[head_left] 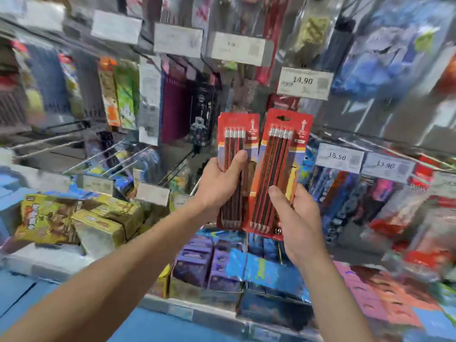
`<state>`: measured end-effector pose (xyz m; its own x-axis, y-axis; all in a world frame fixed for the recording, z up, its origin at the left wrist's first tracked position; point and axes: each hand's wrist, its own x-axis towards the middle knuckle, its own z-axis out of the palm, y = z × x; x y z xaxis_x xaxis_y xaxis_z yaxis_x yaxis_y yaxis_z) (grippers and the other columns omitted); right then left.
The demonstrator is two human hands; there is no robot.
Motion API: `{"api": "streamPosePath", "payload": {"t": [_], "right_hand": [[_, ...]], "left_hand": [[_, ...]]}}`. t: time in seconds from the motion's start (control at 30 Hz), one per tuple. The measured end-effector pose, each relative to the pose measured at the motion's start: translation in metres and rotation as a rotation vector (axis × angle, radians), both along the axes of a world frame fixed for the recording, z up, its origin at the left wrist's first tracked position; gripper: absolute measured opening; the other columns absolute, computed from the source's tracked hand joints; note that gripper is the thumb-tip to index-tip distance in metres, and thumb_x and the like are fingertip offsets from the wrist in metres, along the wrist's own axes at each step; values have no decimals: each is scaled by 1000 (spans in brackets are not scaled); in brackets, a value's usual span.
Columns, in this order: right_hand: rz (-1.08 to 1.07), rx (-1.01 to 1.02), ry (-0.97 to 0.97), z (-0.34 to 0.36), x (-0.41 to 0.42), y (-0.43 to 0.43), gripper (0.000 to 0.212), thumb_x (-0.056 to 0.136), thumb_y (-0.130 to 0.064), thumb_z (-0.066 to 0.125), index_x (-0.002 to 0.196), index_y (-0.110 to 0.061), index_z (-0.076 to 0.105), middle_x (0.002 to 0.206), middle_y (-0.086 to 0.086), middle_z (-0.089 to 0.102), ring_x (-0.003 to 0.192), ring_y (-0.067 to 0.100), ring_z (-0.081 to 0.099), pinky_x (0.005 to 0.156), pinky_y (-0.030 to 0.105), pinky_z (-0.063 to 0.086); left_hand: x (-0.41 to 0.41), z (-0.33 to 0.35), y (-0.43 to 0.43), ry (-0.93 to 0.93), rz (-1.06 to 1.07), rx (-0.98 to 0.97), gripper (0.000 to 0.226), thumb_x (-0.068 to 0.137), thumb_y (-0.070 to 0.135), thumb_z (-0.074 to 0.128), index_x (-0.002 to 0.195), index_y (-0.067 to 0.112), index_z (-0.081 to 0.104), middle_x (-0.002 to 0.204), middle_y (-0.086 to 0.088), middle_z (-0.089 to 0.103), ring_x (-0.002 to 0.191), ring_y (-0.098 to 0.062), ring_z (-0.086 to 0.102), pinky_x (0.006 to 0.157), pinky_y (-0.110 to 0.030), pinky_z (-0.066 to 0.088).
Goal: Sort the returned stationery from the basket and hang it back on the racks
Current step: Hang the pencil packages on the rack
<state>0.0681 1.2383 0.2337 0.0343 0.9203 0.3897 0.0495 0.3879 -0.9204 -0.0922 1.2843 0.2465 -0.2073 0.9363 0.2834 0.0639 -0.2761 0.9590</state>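
While both bare arms are raised in front of the racks (pixel 365 138), each hand holds 1 red card pack of pencils upright, the 2 packs side by side and overlapping slightly at their inner edges. The left hand (pixel 219 186) grips the left pencil pack (pixel 238 134) from its left edge, thumb curled across the front over the pencils, the other fingers hidden behind the card. The right hand (pixel 299 225) grips the right pencil pack (pixel 281 149) at its lower right, thumb pressed on the front and fingers wrapped round the back edge. The right pencil pack sits a little in front of the left pencil pack, and its top, with a hang hole, is just below a price tag (pixel 304 82) reading 14.90. Bare hooks (pixel 98 154) jut out at the left of the racks; yellow boxes (pixel 74 218) lie on the shelf (pixel 37 265) beneath them. Much of the hanging stock is blurred.
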Motion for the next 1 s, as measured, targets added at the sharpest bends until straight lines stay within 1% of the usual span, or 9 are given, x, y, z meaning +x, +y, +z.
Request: {"api": "streamPosePath", "payload": {"t": [0.07,0.17,0.37,0.47,0.53,0.6,0.7,0.87,1.0], "right_hand": [[15,20,29,3,3,9,48,95,-47,68,136,-25,58,132,-27,62,124,-5,55,110,33,42],[-17,19,90,8,1,19,76,84,-61,74,145,-21,52,145,-15,57,136,5,51,116,44,40],[-28,79,45,26,2,32,101,79,-70,72,157,-18,34,162,-8,33,148,12,34,123,45,30],[-32,78,18,27,5,26,58,95,-42,67,146,-22,50,148,-20,49,137,0,45,114,33,38],[-18,95,-9,28,5,24,13,100,-26,64,109,-34,63,105,-33,70,102,-15,62,89,15,48],[-9,107,-14,32,4,26,5,99,-31,65,102,-35,63,97,-29,71,96,-16,63,84,11,49],[-28,121,15,34,2,36,47,94,-50,66,135,-28,59,134,-18,64,128,2,56,112,40,44],[-41,98,-4,37,-5,49,107,72,-82,66,154,-18,40,156,-5,46,145,13,41,120,47,35],[-110,0,21,47,-6,62,83,95,-55,63,159,-15,29,163,-2,33,149,20,34,120,44,32]], "left_hand": [[-1,4,5,56,-6,106,47,101,51,60,67,20,48,49,19,48,50,2,52,49,-14,38],[-8,5,19,76,13,164,56,95,65,60,71,17,42,57,12,37,49,-7,32,50,-24,28],[-6,15,28,51,46,108,69,79,85,60,79,18,43,63,12,42,53,-10,40,53,-28,32],[-2,16,25,23,43,111,60,85,75,64,83,17,48,71,12,53,63,-11,53,55,-24,39],[-2,16,20,23,69,111,37,93,56,67,83,23,54,76,13,58,63,3,57,56,-14,44],[-1,18,17,37,63,138,31,95,50,68,81,25,55,73,12,59,61,7,58,53,-9,43],[-2,21,16,23,58,150,34,96,50,66,80,22,53,72,10,56,57,4,56,53,-12,42],[-2,28,12,47,62,171,37,96,51,65,76,23,52,64,13,54,49,6,51,50,-13,40],[-8,32,20,59,114,134,51,88,66,66,96,17,56,84,4,61,74,-8,60,59,-21,43]]}}
